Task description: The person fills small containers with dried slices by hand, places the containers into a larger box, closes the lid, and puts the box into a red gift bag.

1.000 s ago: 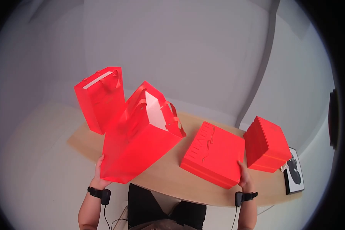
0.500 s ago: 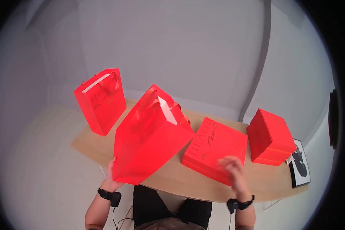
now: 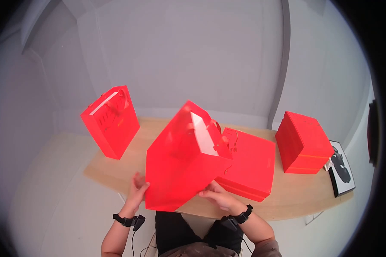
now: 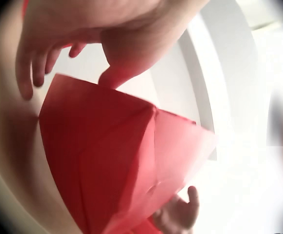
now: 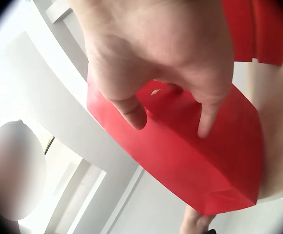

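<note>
A large red paper gift bag [image 3: 176, 167] leans at a tilt over the table's front edge, its white-lined mouth and ribbon handles towards the upper right. At its lower left corner is my left hand [image 3: 136, 195]; the left wrist view shows the thumb [image 4: 114, 78] at the bag's edge and the other fingers loosely extended away from it. My right hand [image 3: 222, 199] is against the lower right side, thumb and fingers spread across the red paper in the right wrist view. Just behind the bag lies a flat red box [image 3: 253, 165] with raised lettering, partly covered by it.
Another red gift bag [image 3: 116, 132] stands upright at the table's left. Stacked red boxes [image 3: 304, 143] stand at the right, beside a black-framed picture [image 3: 342, 171]. The curved wooden table [image 3: 287, 203] has its front edge close to the person's legs.
My right hand has left the flat box and moved left to the tilted bag's side. The left hand's fingers have loosened from the bag's lower corner. The bag now overlaps the flat box in view.
</note>
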{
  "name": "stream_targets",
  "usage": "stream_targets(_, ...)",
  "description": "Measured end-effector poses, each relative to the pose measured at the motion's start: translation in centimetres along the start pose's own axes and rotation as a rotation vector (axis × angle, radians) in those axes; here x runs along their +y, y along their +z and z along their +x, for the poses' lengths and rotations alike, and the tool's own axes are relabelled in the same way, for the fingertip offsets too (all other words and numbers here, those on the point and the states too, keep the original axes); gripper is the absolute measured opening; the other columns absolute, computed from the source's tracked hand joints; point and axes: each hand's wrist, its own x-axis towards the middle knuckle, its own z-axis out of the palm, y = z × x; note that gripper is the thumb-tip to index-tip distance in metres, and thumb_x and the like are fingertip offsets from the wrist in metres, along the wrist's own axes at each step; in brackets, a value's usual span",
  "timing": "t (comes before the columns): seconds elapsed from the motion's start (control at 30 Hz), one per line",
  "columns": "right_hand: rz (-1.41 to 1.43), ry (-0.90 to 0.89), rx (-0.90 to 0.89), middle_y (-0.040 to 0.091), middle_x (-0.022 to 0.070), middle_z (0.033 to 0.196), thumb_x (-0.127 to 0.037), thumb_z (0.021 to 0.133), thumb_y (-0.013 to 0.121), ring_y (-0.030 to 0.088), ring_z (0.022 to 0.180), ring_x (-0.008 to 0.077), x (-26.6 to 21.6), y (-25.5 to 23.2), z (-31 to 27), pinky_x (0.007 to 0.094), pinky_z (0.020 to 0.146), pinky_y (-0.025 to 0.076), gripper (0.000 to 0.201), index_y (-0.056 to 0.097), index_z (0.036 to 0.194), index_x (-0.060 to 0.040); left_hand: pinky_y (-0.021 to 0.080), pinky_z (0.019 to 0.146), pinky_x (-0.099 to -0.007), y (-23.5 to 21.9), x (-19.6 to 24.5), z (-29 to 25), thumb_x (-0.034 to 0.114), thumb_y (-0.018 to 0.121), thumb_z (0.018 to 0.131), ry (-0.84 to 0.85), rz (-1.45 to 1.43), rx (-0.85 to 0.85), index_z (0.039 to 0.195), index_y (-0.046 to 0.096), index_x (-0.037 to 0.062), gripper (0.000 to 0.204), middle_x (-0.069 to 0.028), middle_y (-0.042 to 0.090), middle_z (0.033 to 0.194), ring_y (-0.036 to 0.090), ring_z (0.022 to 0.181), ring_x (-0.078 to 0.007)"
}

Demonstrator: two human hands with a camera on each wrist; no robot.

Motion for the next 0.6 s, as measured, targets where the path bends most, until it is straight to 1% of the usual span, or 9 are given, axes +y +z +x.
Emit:
stream_targets(0.03, 0.044, -0.034, -0.008, 0.046, 0.0081, 0.151, -0.001, 0.098, 0.059, 0.046, 0.138, 0.0205, 0.0, 0.3, -0.1, 0.0375, 0.116, 0.036, 0.07, 0.026, 0.159, -0.0082, 0.043, 0.111, -0.0405, -0.4, 0.6, -0.4, 0.032, 0.062, 0.101, -0.003, 0.003, -0.001, 0.155, 0.032, 0.0071, 0.067, -0.0143, 0.042, 0.156, 0.046, 0.14, -0.0298)
stream_targets(0.1, 0.033, -0.054, -0.059, 0.043, 0.0086, 0.153, -0.001, 0.098, 0.059, 0.045, 0.139, 0.0209, 0.8, -0.3, 0.2, 0.0379, 0.116, 0.036, 0.071, 0.025, 0.16, -0.0088, 0.042, 0.11, -0.0418, -0.9, 3.0, -1.8, 0.032, 0.069, 0.097, 0.326, 0.288, 0.021, 0.157, 0.022, 0.0046, 0.081, -0.0176, 0.032, 0.161, 0.04, 0.143, -0.0313)
stream_targets(0.13, 0.019, -0.07, -0.111, 0.041, 0.0091, 0.156, -0.001, 0.098, 0.058, 0.044, 0.14, 0.0214, 1.2, -0.4, 0.3, 0.0382, 0.117, 0.036, 0.072, 0.024, 0.161, -0.0093, 0.042, 0.11, -0.0418, -0.5, 4.0, -2.8, 0.032, 0.069, 0.097, 0.325, 0.297, 0.01, 0.157, 0.022, 0.0046, 0.081, -0.0176, 0.032, 0.161, 0.04, 0.143, -0.0313)
stream_targets(0.2, 0.04, -0.077, -0.153, 0.038, 0.0099, 0.159, 0.0, 0.098, 0.057, 0.042, 0.143, 0.0215, 0.7, 0.5, 0.9, 0.0386, 0.117, 0.036, 0.074, 0.022, 0.162, -0.01, 0.041, 0.111, -0.0445, 0.6, 5.6, -4.9, 0.034, 0.073, 0.094, 0.659, 0.316, 0.048, 0.157, 0.022, 0.0042, 0.086, -0.0219, 0.03, 0.16, 0.039, 0.143, -0.0321)
stream_targets(0.23, 0.048, -0.083, -0.206, 0.034, 0.0107, 0.162, 0.0, 0.098, 0.057, 0.039, 0.145, 0.0215, 0.5, 0.9, 1.3, 0.039, 0.117, 0.036, 0.075, 0.02, 0.163, -0.0108, 0.041, 0.111, -0.0445, 1.1, 5.8, -5.3, 0.034, 0.073, 0.094, 0.657, 0.325, 0.042, 0.157, 0.022, 0.0042, 0.086, -0.0219, 0.03, 0.16, 0.039, 0.143, -0.0321)
stream_targets(0.3, 0.07, -0.052, -0.248, 0.032, 0.0106, 0.163, -0.001, 0.098, 0.056, 0.036, 0.147, 0.0211, 0.9, 1.2, 2.0, 0.0392, 0.117, 0.037, 0.074, 0.021, 0.163, -0.0113, 0.038, 0.113, -0.0453, 1.6, 6.0, -5.8, 0.038, 0.074, 0.093, 0.964, 0.434, 0.124, 0.157, 0.021, 0.0035, 0.09, -0.0216, 0.028, 0.16, 0.04, 0.142, -0.0321)
stream_targets(0.4, 0.029, -0.052, -0.365, 0.026, 0.0093, 0.167, 0.0, 0.099, 0.054, 0.031, 0.151, 0.0223, 1.0, 2.0, 3.2, 0.0398, 0.116, 0.038, 0.071, 0.024, 0.162, -0.0111, 0.036, 0.114, -0.0425, 0.3, 3.3, -6.1, 0.039, 0.07, 0.097, 0.684, 0.294, 0.139, 0.156, 0.024, 0.0011, 0.084, -0.0191, 0.033, 0.158, 0.041, 0.141, -0.0275)
stream_targets(0.47, -0.027, -0.073, -0.439, 0.022, 0.008, 0.169, 0.001, 0.1, 0.053, 0.029, 0.153, 0.0241, 1.0, 2.4, 3.2, 0.0402, 0.115, 0.038, 0.069, 0.026, 0.162, -0.0105, 0.035, 0.115, -0.0416, -1.0, 3.0, -5.5, 0.035, 0.067, 0.1, 0.626, 0.255, 0.193, 0.156, 0.026, 0.0, 0.078, -0.018, 0.037, 0.156, 0.041, 0.14, -0.0261)
stream_targets(0.6, -0.065, -0.079, -0.39, 0.037, 0.0108, 0.161, -0.003, 0.102, 0.053, 0.041, 0.146, 0.0242, 1.0, 1.6, 2.6, 0.0391, 0.113, 0.041, 0.06, 0.033, 0.158, -0.008, 0.034, 0.116, -0.0399, -2.9, 3.5, -2.6, 0.025, 0.059, 0.105, 0.571, 0.12, 0.394, 0.153, 0.034, -0.0019, 0.06, -0.0159, 0.049, 0.148, 0.044, 0.138, -0.0242)
